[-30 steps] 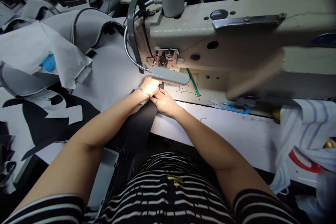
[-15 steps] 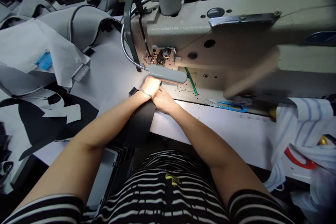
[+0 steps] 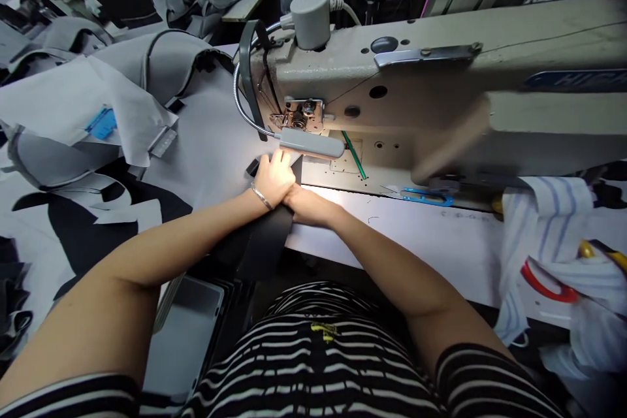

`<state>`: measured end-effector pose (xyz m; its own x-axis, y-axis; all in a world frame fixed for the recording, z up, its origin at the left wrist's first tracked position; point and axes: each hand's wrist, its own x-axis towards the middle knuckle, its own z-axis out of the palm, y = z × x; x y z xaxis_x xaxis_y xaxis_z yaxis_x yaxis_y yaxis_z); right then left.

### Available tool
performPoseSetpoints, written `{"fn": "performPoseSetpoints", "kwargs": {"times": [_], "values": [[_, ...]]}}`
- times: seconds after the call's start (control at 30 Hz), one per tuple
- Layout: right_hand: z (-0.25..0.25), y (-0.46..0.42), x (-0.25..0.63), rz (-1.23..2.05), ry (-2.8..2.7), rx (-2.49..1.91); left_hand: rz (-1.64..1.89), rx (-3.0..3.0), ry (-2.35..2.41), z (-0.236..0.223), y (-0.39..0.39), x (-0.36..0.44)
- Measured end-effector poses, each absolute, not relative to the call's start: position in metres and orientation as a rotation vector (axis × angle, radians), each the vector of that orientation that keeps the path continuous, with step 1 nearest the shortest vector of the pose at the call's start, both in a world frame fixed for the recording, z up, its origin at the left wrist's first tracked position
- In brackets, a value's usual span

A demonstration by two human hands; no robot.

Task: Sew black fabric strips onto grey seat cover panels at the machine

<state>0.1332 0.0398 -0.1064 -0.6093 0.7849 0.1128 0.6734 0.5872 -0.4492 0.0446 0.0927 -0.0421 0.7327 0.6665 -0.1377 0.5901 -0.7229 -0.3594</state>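
Note:
A black strip of material [image 3: 264,238] runs from the table edge up to the needle area of a beige sewing machine [image 3: 441,98]. My left hand [image 3: 274,177], with a thin bracelet at the wrist, lies flat on the strip just under the small grey lamp head [image 3: 311,142]. My right hand [image 3: 308,204] presses the strip's right edge against the table, touching my left hand. The needle itself is hidden behind the lamp and my fingers.
Blue-handled snips [image 3: 424,196] and a green rod [image 3: 353,155] lie on the machine bed. Grey and black cut pieces [image 3: 88,117] pile up at the left. A striped cloth [image 3: 548,235] with a red-handled tool [image 3: 546,284] sits right. A grey bin [image 3: 186,333] is below the table edge.
Both hands have drawn back slightly toward me along the strip, my right hand sliding lower and closer to the table edge. The view has shifted a little.

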Motion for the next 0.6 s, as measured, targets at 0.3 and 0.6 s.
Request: {"fn": "performPoseSetpoints", "kwargs": {"times": [0.3,0.6], "values": [[-0.128,0.03,0.103,0.184,-2.526,-1.319,0.533,-2.78,-1.09,-0.051,0.095,0.038],[-0.131,0.032,0.103,0.257,-2.482,-1.337,0.489,-2.818,-1.109,-0.064,0.086,0.045]]}}
